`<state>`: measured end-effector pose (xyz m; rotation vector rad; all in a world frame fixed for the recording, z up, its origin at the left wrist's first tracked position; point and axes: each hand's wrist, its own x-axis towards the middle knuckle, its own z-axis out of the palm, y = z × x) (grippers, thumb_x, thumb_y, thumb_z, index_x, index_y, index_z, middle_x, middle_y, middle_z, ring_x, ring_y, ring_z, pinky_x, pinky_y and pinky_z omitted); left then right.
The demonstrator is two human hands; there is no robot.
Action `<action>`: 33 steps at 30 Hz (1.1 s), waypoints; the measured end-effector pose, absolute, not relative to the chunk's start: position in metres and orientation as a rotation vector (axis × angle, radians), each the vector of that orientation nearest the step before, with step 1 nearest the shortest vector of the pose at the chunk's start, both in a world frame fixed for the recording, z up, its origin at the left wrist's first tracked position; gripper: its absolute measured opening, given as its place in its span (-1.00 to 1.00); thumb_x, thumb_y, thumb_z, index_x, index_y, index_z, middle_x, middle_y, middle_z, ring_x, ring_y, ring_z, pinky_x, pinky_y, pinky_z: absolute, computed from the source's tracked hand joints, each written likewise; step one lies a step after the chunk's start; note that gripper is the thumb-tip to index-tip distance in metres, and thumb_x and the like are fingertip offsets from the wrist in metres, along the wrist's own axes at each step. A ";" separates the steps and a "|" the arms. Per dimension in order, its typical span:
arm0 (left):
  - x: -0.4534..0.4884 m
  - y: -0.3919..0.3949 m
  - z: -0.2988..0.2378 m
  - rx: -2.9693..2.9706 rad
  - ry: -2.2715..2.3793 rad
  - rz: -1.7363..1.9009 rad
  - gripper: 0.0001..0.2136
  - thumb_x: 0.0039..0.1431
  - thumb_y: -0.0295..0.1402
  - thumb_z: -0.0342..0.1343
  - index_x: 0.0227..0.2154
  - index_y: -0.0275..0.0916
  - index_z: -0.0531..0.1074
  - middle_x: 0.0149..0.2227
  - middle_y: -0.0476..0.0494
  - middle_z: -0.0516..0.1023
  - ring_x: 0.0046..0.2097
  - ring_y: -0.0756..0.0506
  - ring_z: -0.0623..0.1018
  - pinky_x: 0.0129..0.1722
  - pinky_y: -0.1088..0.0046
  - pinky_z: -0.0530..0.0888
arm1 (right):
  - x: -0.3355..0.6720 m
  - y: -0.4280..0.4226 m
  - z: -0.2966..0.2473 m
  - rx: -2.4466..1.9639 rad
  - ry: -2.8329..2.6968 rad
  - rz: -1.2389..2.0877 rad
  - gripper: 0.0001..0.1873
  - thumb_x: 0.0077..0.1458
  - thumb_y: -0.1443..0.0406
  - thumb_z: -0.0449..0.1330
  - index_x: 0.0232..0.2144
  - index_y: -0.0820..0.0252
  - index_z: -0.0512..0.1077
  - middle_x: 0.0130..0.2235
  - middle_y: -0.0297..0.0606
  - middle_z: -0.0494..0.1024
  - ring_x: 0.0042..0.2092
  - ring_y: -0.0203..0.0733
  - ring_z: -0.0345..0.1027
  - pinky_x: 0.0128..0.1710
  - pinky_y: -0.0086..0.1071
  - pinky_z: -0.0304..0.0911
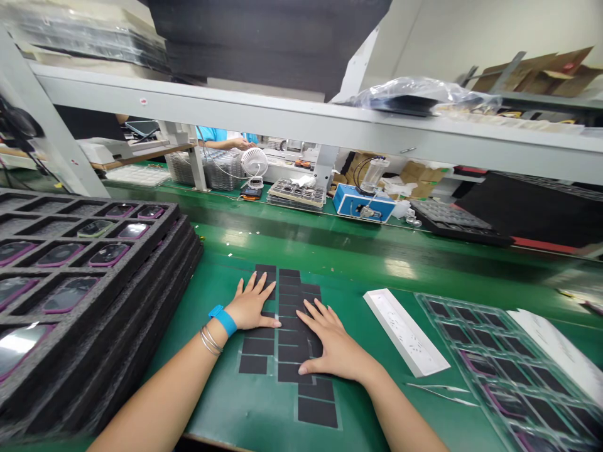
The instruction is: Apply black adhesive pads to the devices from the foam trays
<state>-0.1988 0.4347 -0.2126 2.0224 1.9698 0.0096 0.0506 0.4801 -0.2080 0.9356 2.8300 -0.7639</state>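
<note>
Left hand (253, 306), right hand (330, 342): both flat, fingers spread, gripping nothing, pressing black pads (287, 342) on green bench (377, 263).

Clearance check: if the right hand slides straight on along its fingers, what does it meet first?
Probably the left hand, whose thumb and fingers lie in that line over the black rectangular pads.

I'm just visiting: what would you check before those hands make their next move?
1. Left hand flat on the black pads: ok.
2. Right hand flat on them, holding nothing: ok.
3. Pads all lying flat, none curled: cannot tell under the hands.
4. Tweezers free on the table, right of the right hand: ok.
5. Clear tray lying flat beside the tweezers: ok.
</note>
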 end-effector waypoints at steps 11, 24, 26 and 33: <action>-0.198 0.434 -0.211 2.018 1.972 0.000 0.01 -0.14 0.31 -0.07 0.29 -0.15 -0.21 0.33 -0.18 -0.41 0.30 -0.36 -0.36 0.18 -0.15 -0.23 | 0.051 0.480 -0.207 0.941 2.821 -0.753 0.19 -0.33 -0.30 0.18 0.28 -0.04 -0.11 0.34 -0.33 -0.33 0.33 0.03 -0.59 0.28 -0.01 -0.52; -0.199 0.435 -0.213 2.018 1.969 0.004 0.01 -0.15 0.32 -0.07 0.29 -0.15 -0.22 0.32 -0.18 -0.42 0.30 -0.36 -0.36 0.18 -0.15 -0.24 | 0.050 0.480 -0.206 0.944 2.827 -0.766 0.19 -0.33 -0.29 0.19 0.28 -0.04 -0.11 0.34 -0.31 -0.33 0.33 0.04 -0.58 0.27 -0.01 -0.52; -0.199 0.435 -0.214 2.019 1.969 0.008 0.01 -0.15 0.32 -0.08 0.29 -0.15 -0.22 0.32 -0.19 -0.42 0.30 -0.37 -0.37 0.18 -0.15 -0.24 | 0.050 0.480 -0.207 0.940 2.829 -0.769 0.18 -0.32 -0.28 0.20 0.28 -0.04 -0.12 0.34 -0.31 -0.33 0.33 0.06 -0.58 0.27 0.00 -0.52; -0.199 0.435 -0.214 2.022 1.973 0.003 0.01 -0.15 0.32 -0.08 0.29 -0.14 -0.21 0.33 -0.18 -0.41 0.30 -0.37 -0.36 0.18 -0.15 -0.24 | 0.050 0.480 -0.207 0.938 2.831 -0.761 0.15 -0.28 -0.26 0.20 0.28 -0.03 -0.11 0.34 -0.31 -0.32 0.33 0.06 -0.58 0.27 0.01 -0.51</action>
